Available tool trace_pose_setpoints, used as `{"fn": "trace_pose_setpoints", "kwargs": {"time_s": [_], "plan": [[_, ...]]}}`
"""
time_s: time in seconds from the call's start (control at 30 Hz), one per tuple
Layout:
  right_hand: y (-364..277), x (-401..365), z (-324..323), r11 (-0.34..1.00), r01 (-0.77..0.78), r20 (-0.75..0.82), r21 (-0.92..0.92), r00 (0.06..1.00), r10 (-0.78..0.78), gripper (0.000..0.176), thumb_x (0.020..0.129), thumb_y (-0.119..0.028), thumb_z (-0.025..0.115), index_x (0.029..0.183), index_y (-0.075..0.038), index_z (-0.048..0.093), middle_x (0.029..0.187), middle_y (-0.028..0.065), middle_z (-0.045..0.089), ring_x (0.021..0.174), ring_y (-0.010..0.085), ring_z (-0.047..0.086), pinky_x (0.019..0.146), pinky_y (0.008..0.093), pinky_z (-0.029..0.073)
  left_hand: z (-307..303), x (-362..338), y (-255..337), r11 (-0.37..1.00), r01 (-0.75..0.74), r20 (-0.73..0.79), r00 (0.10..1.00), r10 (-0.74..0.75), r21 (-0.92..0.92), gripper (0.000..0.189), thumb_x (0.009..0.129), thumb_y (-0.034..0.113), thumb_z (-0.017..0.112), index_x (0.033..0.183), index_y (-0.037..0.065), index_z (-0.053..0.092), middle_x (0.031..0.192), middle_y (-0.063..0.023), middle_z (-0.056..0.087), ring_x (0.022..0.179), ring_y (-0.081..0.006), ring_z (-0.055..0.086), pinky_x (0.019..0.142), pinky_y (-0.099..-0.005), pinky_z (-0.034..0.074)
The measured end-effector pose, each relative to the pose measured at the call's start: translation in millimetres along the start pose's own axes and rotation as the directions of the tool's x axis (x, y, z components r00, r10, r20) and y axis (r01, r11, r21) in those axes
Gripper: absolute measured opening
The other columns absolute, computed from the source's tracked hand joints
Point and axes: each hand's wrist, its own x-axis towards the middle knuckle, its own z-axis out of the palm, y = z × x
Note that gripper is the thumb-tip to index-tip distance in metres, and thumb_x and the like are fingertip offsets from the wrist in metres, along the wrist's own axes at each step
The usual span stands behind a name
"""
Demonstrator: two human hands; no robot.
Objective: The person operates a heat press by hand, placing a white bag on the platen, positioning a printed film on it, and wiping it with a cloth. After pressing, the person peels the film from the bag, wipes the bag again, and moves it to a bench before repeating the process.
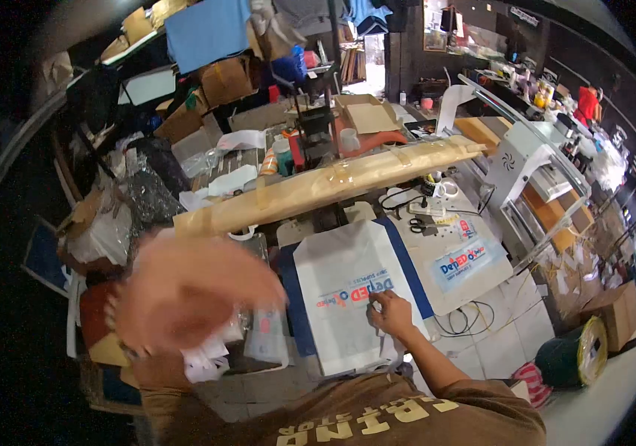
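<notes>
My right hand [392,312] is over a white garment [340,338], its fingers bent together at the edge of a printed film [355,293] with red and blue lettering. The garment lies flat on a board, with dark blue strips [407,264] along both sides. My left hand [199,290] is raised close to the camera as a large smear; its fingers cannot be made out. Beside its wrist is some crumpled white material [206,364]. A second printed film [467,264] lies on the pale board to the right.
A long paper-wrapped roll [333,182] crosses behind the boards. Scissors [424,225] and cables lie on the right board. A white machine [530,163] with a metal rail stands at right. Bags and boxes crowd the left, and a green spool [571,353] is at lower right.
</notes>
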Motion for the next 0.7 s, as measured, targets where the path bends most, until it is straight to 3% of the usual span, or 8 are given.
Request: {"fn": "trace_pose_setpoints", "kwargs": {"time_s": [0.03, 0.17, 0.23, 0.3, 0.4, 0.47, 0.6, 0.7], "plan": [[2.7, -0.7, 4.2, 1.000, -0.009, -0.017, 0.011, 1.000, 0.009, 0.027, 0.084, -0.030, 0.072, 0.106, -0.016, 0.075, 0.087, 0.0086, 0.069, 0.073, 0.0307, 0.069, 0.067, 0.0426, 0.056, -18.8, 22.2, 26.4, 0.894, -0.033, -0.194, 0.972, 0.133, 0.446, 0.029, 0.086, 0.001, 0.054, 0.108, 0.000, 0.073, 0.104, -0.0148, 0.075, 0.087, -0.0226, 0.073, 0.075, -0.0318, 0.056], [16.6, -6.4, 18.3, 0.999, 0.010, -0.082, 0.050, 0.997, -0.006, 0.021, 0.081, -0.030, 0.073, 0.097, -0.016, 0.075, 0.083, 0.0081, 0.066, 0.070, 0.0308, 0.068, 0.062, 0.0430, 0.054, -115.7, 87.3, -10.3, 0.679, 0.333, -0.560, 0.817, 0.139, 0.654, 0.022, 0.096, 0.013, 0.063, 0.114, 0.003, 0.072, 0.102, -0.0037, 0.071, 0.083, -0.0112, 0.062, 0.077, -0.0276, 0.050], [14.2, -6.6, 14.1, 0.997, -0.011, -0.056, 0.081, 0.998, 0.015, 0.021, 0.080, -0.031, 0.074, 0.093, -0.015, 0.075, 0.085, 0.0093, 0.066, 0.071, 0.0323, 0.067, 0.062, 0.0441, 0.052, -165.3, 120.3, -35.3, 0.449, 0.249, -0.389, 0.886, 0.251, 0.858, 0.032, 0.097, 0.015, 0.065, 0.128, 0.006, 0.065, 0.123, -0.0086, 0.066, 0.112, -0.0206, 0.064, 0.100, -0.0333, 0.050], [21.0, -7.7, 19.8, 0.994, 0.003, -0.053, 0.109, 0.999, 0.003, 0.021, 0.081, -0.031, 0.074, 0.093, -0.014, 0.074, 0.086, 0.0101, 0.066, 0.073, 0.0333, 0.067, 0.064, 0.0445, 0.052, -202.7, 150.5, -57.0, -0.045, 0.179, -0.137, 0.870, 0.474, 0.983, 0.038, 0.096, 0.021, 0.070, 0.129, 0.005, 0.063, 0.126, -0.0105, 0.064, 0.111, -0.0214, 0.064, 0.095, -0.0335, 0.051], [28.2, -11.4, 17.4, 0.983, 0.065, -0.112, 0.173, 0.993, -0.046, 0.022, 0.082, -0.031, 0.074, 0.092, -0.012, 0.074, 0.088, 0.0119, 0.066, 0.078, 0.0350, 0.067, 0.068, 0.0450, 0.053, -194.6, 187.3, -46.4, -0.058, 0.282, -0.236, 0.883, 0.405, 0.958, 0.037, 0.095, 0.028, 0.072, 0.122, 0.004, 0.066, 0.115, -0.0112, 0.069, 0.103, -0.0200, 0.066, 0.088, -0.0345, 0.053], [32.4, -24.5, 11.0, 0.969, 0.115, -0.166, 0.221, 0.983, -0.079, 0.022, 0.082, -0.031, 0.074, 0.091, -0.011, 0.074, 0.088, 0.0129, 0.066, 0.079, 0.0358, 0.067, 0.069, 0.0451, 0.053, -154.4, 197.7, -34.1, 0.479, 0.449, -0.512, 0.859, 0.001, 0.754, 0.031, 0.095, 0.031, 0.073, 0.109, 0.003, 0.071, 0.098, -0.0096, 0.072, 0.091, -0.0170, 0.067, 0.078, -0.0350, 0.053], [33.8, -66.9, -33.3, 0.944, -0.075, -0.071, 0.320, 0.992, 0.103, 0.029, 0.082, -0.034, 0.077, 0.094, -0.008, 0.073, 0.095, 0.0161, 0.069, 0.091, 0.0366, 0.068, 0.077, 0.0438, 0.054, -35.5, 161.9, -1.7, 0.545, 0.542, -0.351, 0.837, -0.420, 0.640, 0.031, 0.095, 0.024, 0.071, 0.103, -0.006, 0.072, 0.096, -0.0149, 0.074, 0.089, -0.0211, 0.071, 0.080, -0.0355, 0.055], [57.6, -94.1, -51.7, 0.929, -0.034, -0.183, 0.368, 0.977, 0.108, 0.019, 0.081, -0.024, 0.079, 0.089, -0.008, 0.073, 0.086, 0.0148, 0.067, 0.084, 0.0357, 0.067, 0.072, 0.0427, 0.053, 36.6, 111.4, -24.6, 0.607, 0.388, -0.367, 0.915, -0.166, 0.694, 0.033, 0.096, 0.022, 0.067, 0.114, -0.005, 0.069, 0.109, -0.0221, 0.074, 0.101, -0.0359, 0.073, 0.089, -0.0412, 0.055]]}}
